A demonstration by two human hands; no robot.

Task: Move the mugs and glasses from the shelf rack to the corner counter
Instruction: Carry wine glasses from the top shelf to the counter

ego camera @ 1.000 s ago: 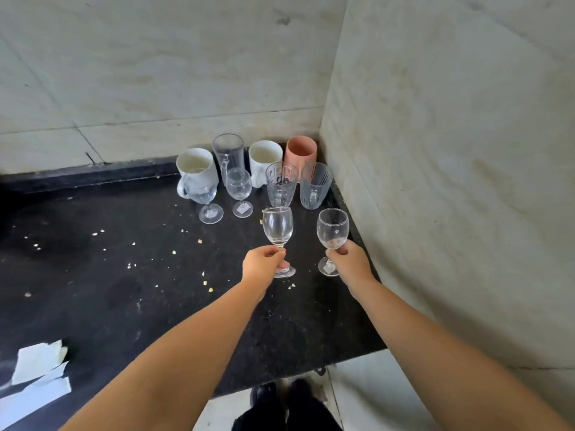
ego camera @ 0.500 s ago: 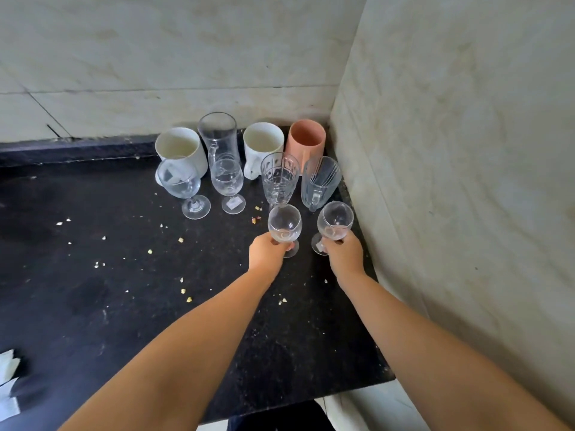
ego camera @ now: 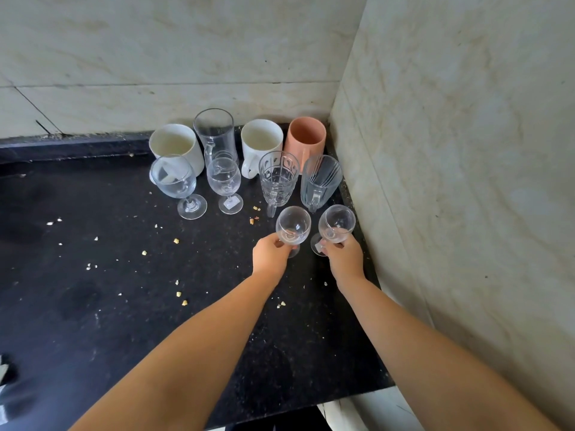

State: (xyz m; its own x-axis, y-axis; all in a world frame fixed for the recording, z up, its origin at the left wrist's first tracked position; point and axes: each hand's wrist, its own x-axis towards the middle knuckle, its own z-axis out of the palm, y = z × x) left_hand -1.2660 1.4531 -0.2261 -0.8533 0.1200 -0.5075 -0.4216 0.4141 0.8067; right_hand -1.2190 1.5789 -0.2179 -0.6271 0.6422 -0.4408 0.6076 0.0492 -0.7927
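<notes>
Black speckled counter [ego camera: 130, 306] fills the corner under pale stone walls. Your left hand [ego camera: 271, 254] pinches one small wine glass [ego camera: 293, 226] by its stem, and your right hand [ego camera: 343, 256] grips the other wine glass [ego camera: 336, 223]. Both stand upright just ahead of your knuckles, directly before the glass mugs [ego camera: 278, 178], clear and empty, bases apparently down.

The table [ego camera: 93, 306] lies open to the left and toward its near edge, bare but for scattered crumbs [ego camera: 179, 294]. The corner is crowded: mugs [ego camera: 261, 141] and a tall glass [ego camera: 214, 132] line the back wall, with stemmed glasses [ego camera: 175, 181] and handled glass mugs [ego camera: 278, 178] just in front. The right wall [ego camera: 451, 181] blocks that side (glassware stands just beside it). Narrow gaps separate the pieces.
</notes>
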